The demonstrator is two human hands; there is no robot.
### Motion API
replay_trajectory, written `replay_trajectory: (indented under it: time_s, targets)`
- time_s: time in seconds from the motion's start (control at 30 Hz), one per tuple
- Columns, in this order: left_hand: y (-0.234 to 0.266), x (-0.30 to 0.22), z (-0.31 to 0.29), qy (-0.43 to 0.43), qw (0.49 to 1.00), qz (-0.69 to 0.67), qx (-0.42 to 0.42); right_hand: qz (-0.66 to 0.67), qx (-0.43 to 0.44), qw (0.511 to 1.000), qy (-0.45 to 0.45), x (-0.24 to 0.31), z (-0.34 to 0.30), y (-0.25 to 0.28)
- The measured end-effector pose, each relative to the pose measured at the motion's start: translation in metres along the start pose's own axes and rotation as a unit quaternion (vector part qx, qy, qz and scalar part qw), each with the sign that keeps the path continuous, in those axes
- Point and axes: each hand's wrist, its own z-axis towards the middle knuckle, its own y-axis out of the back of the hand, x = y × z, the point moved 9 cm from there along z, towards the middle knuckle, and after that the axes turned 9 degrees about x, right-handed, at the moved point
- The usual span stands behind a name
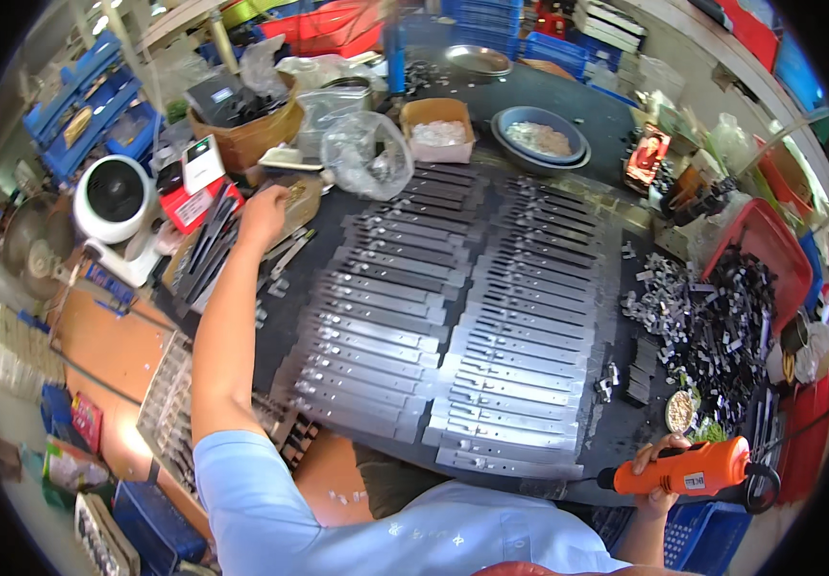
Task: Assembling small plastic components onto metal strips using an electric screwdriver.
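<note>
My left hand reaches to a small tan tray holding small brass-coloured parts. Its fingers are drawn together at the parts; what they pinch is too small to make out. At the bench's near right, my right hand is wrapped around an orange electric screwdriver, whose dark tip points left toward the near end of the strips. Between my hands lie two columns of flat dark metal strips, a left column and a right column, side by side with small fittings along them.
At right, a heap of small black and metal parts spills from a red tray. Behind the strips stand a carton of white pieces and a blue bowl. A white fan and long dark strips are left.
</note>
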Motion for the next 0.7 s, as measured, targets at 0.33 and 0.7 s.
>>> replay_trajectory:
  time_s: [0.33,0.7]
  targets:
    - [-0.071,0.027,0.066,0.016,0.972,0.044,0.231,0.010,-0.064,0.998,-0.025,-0.005,-0.012,0.002]
    - [-0.088,0.055,0.068,0.005,0.957,0.063,0.283,0.011,-0.061,0.998,-0.025,-0.009,0.006,-0.001]
